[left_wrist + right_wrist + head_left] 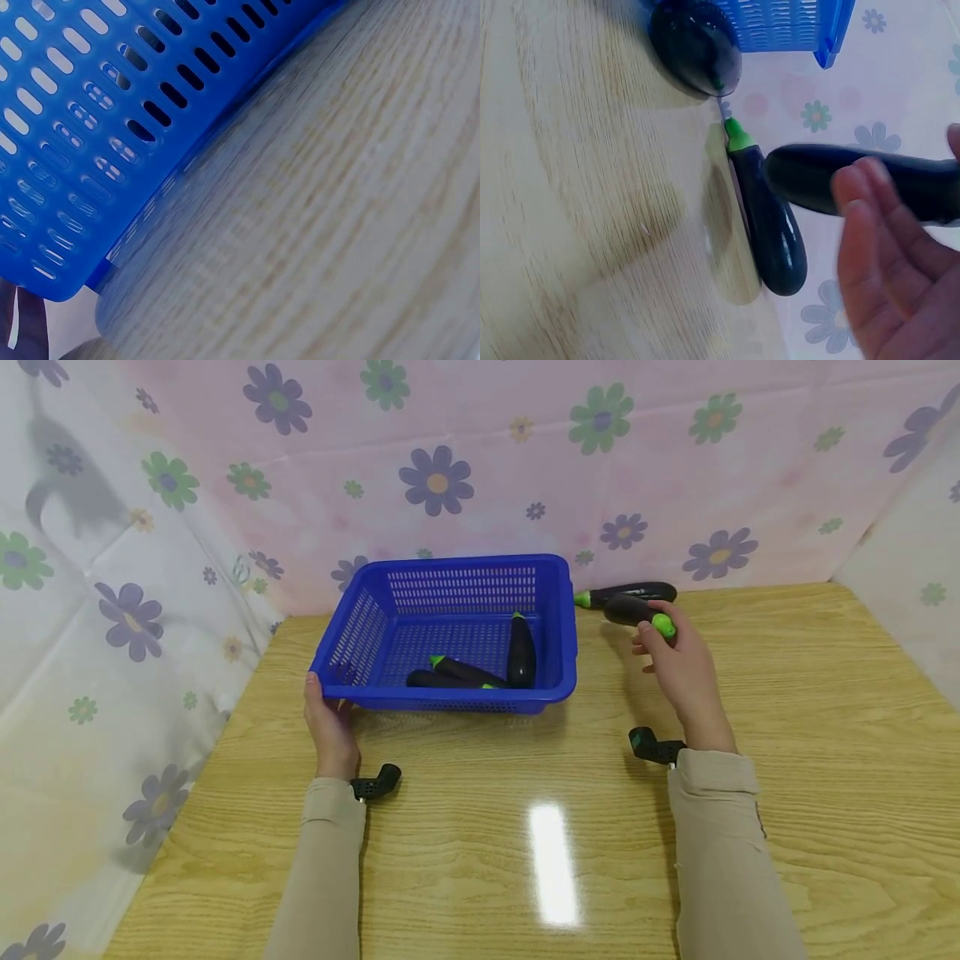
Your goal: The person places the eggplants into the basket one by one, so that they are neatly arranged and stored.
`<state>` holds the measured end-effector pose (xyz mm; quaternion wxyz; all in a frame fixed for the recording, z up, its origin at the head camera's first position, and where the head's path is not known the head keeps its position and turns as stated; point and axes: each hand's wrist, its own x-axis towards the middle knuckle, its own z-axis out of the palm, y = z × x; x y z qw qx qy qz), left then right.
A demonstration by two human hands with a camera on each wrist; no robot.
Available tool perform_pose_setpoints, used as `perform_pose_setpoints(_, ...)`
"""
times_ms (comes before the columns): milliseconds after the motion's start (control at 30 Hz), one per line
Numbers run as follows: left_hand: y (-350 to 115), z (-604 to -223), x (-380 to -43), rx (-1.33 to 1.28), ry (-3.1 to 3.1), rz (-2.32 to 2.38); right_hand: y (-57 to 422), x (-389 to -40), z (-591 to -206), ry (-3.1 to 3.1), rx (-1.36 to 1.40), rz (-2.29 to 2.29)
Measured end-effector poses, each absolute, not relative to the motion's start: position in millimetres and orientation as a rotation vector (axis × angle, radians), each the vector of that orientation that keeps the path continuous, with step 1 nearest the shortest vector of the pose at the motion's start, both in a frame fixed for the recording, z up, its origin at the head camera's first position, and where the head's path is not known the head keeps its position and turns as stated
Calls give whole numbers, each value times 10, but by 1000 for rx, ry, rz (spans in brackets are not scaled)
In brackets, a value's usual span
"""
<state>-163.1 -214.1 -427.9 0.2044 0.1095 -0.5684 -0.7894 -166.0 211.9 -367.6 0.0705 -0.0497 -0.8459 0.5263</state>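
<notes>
My left hand (330, 735) grips the front left corner of a blue plastic basket (450, 695), thumb at the rim and fingers below it. In the left wrist view, the slotted basket wall (97, 135) fills the upper left. Inside the basket lie several dark eggplants (522, 652) with green stem ends. To the right of the basket, my right hand (686, 672) holds an eggplant (626, 609) by its green end, raised above the table. Another eggplant (637, 592) lies behind it along the table's back edge, its green tip towards the basket.
The wood-grain table (465, 843) meets a flowered pink cloth (510, 468) at the back and pale flowered cloth at both sides. A dark, glossy rounded shape (696, 49) overlaps the basket's edge in the right wrist view.
</notes>
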Motion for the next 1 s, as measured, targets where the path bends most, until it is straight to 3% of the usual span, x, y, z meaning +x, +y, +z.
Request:
perform_pose_setpoints(533, -2152, -4290, -1637, 298, -1617, -2182, 1910, -1532, -3453, -1952, -97, 1866)
perform_pose_setpoints(1000, -2151, -4283, -1631, 301, -1627, -2182, 1948, -1639, -3565, -1568, -89, 2034)
